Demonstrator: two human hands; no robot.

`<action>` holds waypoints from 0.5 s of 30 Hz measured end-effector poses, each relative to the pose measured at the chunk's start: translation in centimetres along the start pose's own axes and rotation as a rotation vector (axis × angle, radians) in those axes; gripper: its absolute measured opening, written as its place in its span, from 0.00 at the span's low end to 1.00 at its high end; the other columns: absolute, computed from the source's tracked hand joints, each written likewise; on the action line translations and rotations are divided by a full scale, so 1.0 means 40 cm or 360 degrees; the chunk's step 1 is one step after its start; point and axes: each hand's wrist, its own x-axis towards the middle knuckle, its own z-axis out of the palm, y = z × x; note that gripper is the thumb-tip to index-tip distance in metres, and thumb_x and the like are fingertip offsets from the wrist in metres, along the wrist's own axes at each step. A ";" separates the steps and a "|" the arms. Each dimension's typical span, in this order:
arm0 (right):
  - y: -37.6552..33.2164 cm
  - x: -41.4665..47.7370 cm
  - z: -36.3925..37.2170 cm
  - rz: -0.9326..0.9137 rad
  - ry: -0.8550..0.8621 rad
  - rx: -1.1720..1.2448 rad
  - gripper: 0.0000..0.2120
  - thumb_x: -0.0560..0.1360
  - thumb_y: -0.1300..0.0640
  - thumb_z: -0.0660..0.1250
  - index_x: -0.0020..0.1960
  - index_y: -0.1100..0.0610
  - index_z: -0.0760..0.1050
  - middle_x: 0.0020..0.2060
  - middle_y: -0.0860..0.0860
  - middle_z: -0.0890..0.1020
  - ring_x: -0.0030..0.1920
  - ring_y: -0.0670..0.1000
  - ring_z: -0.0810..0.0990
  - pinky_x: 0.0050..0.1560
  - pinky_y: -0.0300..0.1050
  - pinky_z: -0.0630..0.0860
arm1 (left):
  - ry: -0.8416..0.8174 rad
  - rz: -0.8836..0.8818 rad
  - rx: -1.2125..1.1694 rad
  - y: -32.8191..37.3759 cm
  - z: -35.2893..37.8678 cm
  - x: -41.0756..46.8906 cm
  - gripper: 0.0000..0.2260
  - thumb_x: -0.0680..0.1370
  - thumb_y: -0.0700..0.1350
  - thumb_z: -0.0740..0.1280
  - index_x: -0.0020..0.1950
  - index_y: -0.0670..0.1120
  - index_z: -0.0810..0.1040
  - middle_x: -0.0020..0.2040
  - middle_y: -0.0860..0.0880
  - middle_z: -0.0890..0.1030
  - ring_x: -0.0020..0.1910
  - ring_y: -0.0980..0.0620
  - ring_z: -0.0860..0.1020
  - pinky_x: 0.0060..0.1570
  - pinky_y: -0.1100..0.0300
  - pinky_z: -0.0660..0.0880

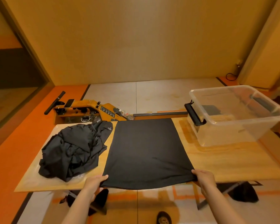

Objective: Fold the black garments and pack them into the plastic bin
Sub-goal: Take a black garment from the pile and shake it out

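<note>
- Head view: a flat black garment point(146, 152) is spread on the bench point(225, 160); its near corners are pinched by the left hand point(94, 183) and right hand point(204, 177), fingers curled on cloth.
- A crumpled pile point(73, 151) lies left; the bin point(236, 113) stands right.

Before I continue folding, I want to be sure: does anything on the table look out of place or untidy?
Nothing is spilled or damaged. Only the pile of black garments on the left of the table lies crumpled, and the flat garment hangs slightly over the front edge.
</note>
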 end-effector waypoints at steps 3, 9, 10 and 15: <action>0.025 -0.018 -0.011 0.0103 -0.0032 -0.0074 0.05 0.75 0.66 0.68 0.48 0.69 0.78 0.40 0.61 0.79 0.42 0.61 0.78 0.35 0.46 0.76 | -0.0077 -0.0043 -0.0048 -0.024 0.012 -0.040 0.09 0.77 0.36 0.68 0.56 0.34 0.79 0.53 0.38 0.82 0.52 0.41 0.80 0.49 0.54 0.76; 0.031 -0.055 -0.029 0.0035 -0.0133 -0.0158 0.08 0.79 0.61 0.64 0.45 0.66 0.76 0.39 0.60 0.78 0.39 0.56 0.77 0.33 0.43 0.71 | 0.0035 0.0065 -0.0187 -0.050 0.010 -0.051 0.10 0.80 0.40 0.66 0.58 0.36 0.78 0.53 0.40 0.81 0.53 0.43 0.79 0.55 0.52 0.75; 0.020 -0.056 -0.029 -0.0003 -0.0169 -0.0138 0.09 0.79 0.61 0.64 0.47 0.67 0.76 0.41 0.60 0.79 0.41 0.56 0.78 0.35 0.44 0.73 | 0.0069 0.0105 -0.0182 -0.042 0.010 -0.050 0.10 0.80 0.40 0.65 0.58 0.36 0.78 0.54 0.39 0.81 0.54 0.42 0.79 0.55 0.51 0.76; -0.086 -0.052 0.002 -0.0206 -0.0327 0.0014 0.09 0.80 0.59 0.62 0.47 0.62 0.77 0.48 0.61 0.81 0.51 0.58 0.79 0.46 0.47 0.78 | 0.0128 0.0362 -0.0168 0.056 0.028 -0.049 0.07 0.79 0.41 0.66 0.53 0.39 0.79 0.52 0.40 0.81 0.53 0.43 0.79 0.46 0.55 0.77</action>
